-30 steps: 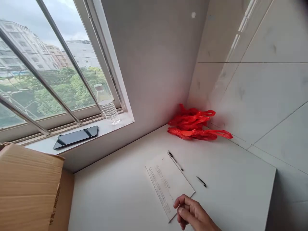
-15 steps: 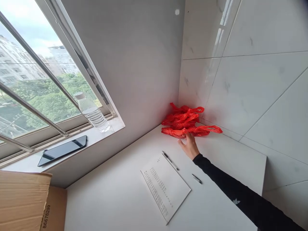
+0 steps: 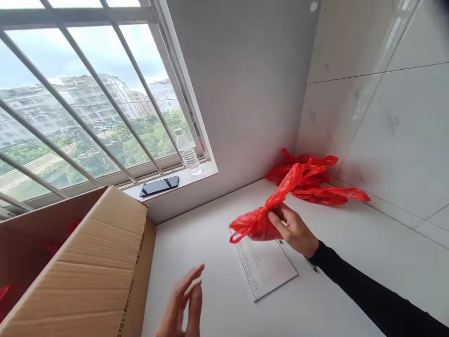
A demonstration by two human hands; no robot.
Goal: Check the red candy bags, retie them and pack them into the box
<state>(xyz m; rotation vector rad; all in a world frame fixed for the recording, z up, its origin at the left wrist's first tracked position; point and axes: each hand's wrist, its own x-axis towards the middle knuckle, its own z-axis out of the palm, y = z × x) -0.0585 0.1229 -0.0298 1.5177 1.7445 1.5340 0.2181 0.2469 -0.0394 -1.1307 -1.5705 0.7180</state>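
Observation:
My right hand (image 3: 293,229) grips a red plastic bag (image 3: 266,213) and holds it above the white counter (image 3: 351,262), over a printed sheet of paper (image 3: 266,269). The bag stretches back toward a pile of red plastic bags (image 3: 315,180) in the far corner. My left hand (image 3: 182,304) is raised at the bottom edge with fingers spread, holding nothing, next to an open cardboard box (image 3: 80,262).
A phone (image 3: 159,185) and a water bottle (image 3: 186,150) rest on the window sill, behind barred glass. Red material (image 3: 5,297) shows inside the box. A dark pen (image 3: 310,264) lies partly hidden under my right forearm. Tiled wall bounds the counter on the right.
My right hand reached the red pile, took a bag and pulled it back toward me. My left hand has come into view, and the view swung left to show the box.

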